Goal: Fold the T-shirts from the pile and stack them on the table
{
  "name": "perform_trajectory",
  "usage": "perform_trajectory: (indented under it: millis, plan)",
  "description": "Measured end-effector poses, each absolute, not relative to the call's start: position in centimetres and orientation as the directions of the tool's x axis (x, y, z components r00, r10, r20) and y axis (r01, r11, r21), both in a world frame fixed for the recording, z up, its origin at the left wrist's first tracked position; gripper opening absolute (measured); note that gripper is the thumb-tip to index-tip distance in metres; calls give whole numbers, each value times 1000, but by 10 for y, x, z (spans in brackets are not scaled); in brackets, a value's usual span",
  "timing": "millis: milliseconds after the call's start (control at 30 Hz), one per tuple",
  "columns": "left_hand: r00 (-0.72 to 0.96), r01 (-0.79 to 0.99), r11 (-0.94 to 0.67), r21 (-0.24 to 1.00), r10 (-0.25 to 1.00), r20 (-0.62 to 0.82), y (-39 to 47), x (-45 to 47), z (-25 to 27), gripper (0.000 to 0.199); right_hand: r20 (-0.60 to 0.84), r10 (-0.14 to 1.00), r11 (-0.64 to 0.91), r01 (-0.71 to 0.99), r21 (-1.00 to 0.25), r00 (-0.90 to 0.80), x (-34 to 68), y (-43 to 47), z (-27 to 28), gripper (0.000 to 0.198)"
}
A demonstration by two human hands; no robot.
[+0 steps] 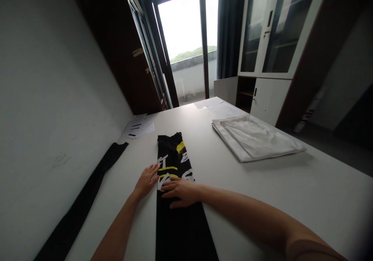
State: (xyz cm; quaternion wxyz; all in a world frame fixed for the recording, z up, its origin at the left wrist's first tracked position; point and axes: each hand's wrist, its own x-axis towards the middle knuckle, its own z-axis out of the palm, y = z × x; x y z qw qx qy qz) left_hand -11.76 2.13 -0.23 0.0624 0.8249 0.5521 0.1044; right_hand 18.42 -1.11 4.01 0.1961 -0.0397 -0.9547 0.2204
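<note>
A black garment (183, 230) with white lettering and yellow marks lies in a long narrow strip on the white table, running from the near edge of view toward the window. It looks folded lengthwise; its kind is not certain, though it resembles a T-shirt. My left hand (147, 181) rests at the garment's left edge, fingers stretched out and fingertips by the lettering. Flat across the printed part lies my right hand (182, 192), its fingers spread and pointing left. Neither hand grips the cloth.
Folded white cloth (256, 138) lies on the table (201, 140) at the right. A long black piece of fabric (90, 191) runs along the left wall. Papers (139, 127) lie at the far left corner, with more sheets (218, 107) at the far end. A cabinet (269, 98) stands beyond.
</note>
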Motion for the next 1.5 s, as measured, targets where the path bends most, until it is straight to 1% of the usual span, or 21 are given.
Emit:
perform_trajectory:
  millis: [100,167,267,333,367,400,467,533,567,700,733,800,867,933,1033,1133,1233,1300,1367,1433,1500]
  plan:
    - [370,900,-371,229,928,51,12,-124,1,57,367,332,865,125,-485,-869,191,15,41,41]
    - [361,905,-361,227,932,40,11,-121,3,58,330,480,826,293,-481,-813,199,32,37,43]
    - [329,921,-331,207,943,45,8,-109,6,64,235,712,686,587,-430,-661,212,55,27,54]
    - [321,924,-327,196,945,63,4,-96,8,66,184,813,574,709,-410,-552,218,67,21,60]
    - [328,922,-336,194,942,76,2,-89,9,67,171,839,538,738,-407,-517,220,71,19,62]
    - [343,915,-354,193,935,88,-1,-82,9,67,166,844,530,745,-405,-510,222,74,17,64]
    - [388,896,-399,196,917,97,-4,-70,8,67,171,806,583,707,-400,-567,223,78,16,67]
    - [413,886,-419,199,908,73,-4,-65,5,68,162,755,640,662,-390,-635,225,81,16,70]
    - [405,892,-407,196,913,55,-4,-65,3,68,143,754,638,665,-389,-641,227,83,17,71]
    - [223,963,-227,148,974,45,0,-78,2,69,74,852,501,767,-401,-518,239,91,19,70]
    - [175,974,-182,134,983,62,1,-81,3,69,82,856,497,767,-406,-511,241,91,20,71]
    - [142,980,-155,123,984,107,1,-84,5,69,121,815,561,718,-413,-567,243,87,24,73]
    - [202,965,-222,141,969,144,0,-82,6,69,150,734,655,633,-412,-662,240,80,28,75]
    - [304,931,-326,165,942,143,-1,-77,2,70,142,684,698,586,-411,-715,236,74,30,73]
    - [361,912,-371,176,928,87,1,-72,-5,69,103,740,643,654,-399,-665,232,71,26,70]
    - [240,951,-250,180,968,77,3,-77,-8,70,79,812,563,740,-368,-579,234,72,25,67]
    - [128,969,-144,200,988,92,3,-85,-6,72,83,795,588,730,-349,-601,233,72,27,67]
    - [158,957,-179,229,982,108,2,-85,-7,73,106,744,650,677,-344,-660,232,71,28,70]
    - [267,921,-292,256,955,129,1,-80,-9,74,111,718,677,652,-340,-688,231,72,26,71]
    - [353,887,-376,269,927,131,0,-74,-11,75,84,747,645,688,-333,-660,232,75,24,70]
    - [329,895,-348,277,937,115,-1,-72,-11,75,56,797,585,745,-319,-602,233,77,23,66]
